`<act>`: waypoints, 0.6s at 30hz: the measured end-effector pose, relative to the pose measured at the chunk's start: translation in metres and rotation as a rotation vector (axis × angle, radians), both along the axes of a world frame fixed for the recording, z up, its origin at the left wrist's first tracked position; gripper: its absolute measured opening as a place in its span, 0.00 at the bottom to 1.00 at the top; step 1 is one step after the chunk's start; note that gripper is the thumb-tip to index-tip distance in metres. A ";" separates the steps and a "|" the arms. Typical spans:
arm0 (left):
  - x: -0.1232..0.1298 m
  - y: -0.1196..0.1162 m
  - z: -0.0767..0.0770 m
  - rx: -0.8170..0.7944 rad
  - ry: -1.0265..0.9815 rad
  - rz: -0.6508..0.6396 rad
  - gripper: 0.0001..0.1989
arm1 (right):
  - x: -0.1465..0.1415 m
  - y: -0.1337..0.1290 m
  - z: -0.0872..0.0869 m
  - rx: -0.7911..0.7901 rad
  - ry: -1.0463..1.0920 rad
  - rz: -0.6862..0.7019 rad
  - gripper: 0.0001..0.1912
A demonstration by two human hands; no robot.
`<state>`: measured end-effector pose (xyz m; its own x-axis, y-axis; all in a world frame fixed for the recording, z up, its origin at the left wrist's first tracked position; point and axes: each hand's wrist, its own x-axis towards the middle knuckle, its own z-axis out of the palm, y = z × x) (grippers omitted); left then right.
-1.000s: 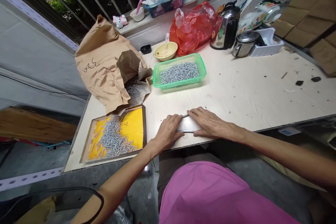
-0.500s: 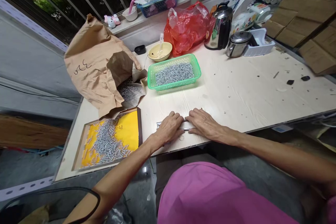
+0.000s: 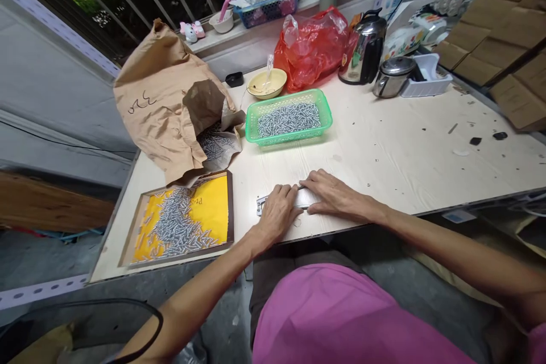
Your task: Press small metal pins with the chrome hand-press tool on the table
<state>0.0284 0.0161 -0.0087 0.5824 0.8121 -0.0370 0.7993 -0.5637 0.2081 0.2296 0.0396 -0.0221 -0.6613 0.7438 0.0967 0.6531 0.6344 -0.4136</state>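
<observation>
Fingers of both hands are grasping one silver metal strip (image 3: 303,198); strip is lying at the lower centre of the frame, near the front edge of the pale tabletop (image 3: 362,148); left hand (image 3: 279,211) is covering much of it, fingers bending over the top and the thumb pointing toward the right hand; strip's slotted left end is sticking out just beyond the knuckles; right hand (image 3: 335,194) is clasping the other end, index fingertip touching the far edge, thumb pressing by the near edge; shiny middle stretch is showing between the hands; rest of the right end is hiding under the palm, cannot tell its shape.

Lower left of the frame, a shallow tray (image 3: 231,205) is holding a yellow sheet (image 3: 216,196) with small metal pins (image 3: 176,227) heaping over it; above it a brown paper bag (image 3: 156,125) is leaning with its mouth gaping, similar pins spilling inside; upper centre, a green basket (image 3: 294,139) is holding more pins; behind that a pale yellow bowl (image 3: 278,81) and a red plastic bag (image 3: 313,48) are sitting; toward the upper right, a kettle (image 3: 362,48) and a small metal pot (image 3: 389,84) are standing close together.
</observation>
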 end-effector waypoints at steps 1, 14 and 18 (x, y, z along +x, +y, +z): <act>0.000 -0.009 -0.004 0.034 -0.054 0.019 0.21 | 0.003 0.004 -0.001 -0.008 0.005 0.028 0.29; 0.016 -0.068 -0.032 0.081 -0.296 -0.001 0.18 | -0.036 0.044 0.015 0.181 -0.163 -0.054 0.11; 0.017 -0.070 -0.039 0.019 -0.297 0.012 0.19 | -0.090 0.012 0.020 0.176 -0.160 0.428 0.07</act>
<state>0.0451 -0.0538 -0.0482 0.5559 0.8177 0.1496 0.7113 -0.5610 0.4234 0.1400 0.0521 -0.0026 -0.9211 0.3832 0.0689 0.3647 0.9112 -0.1916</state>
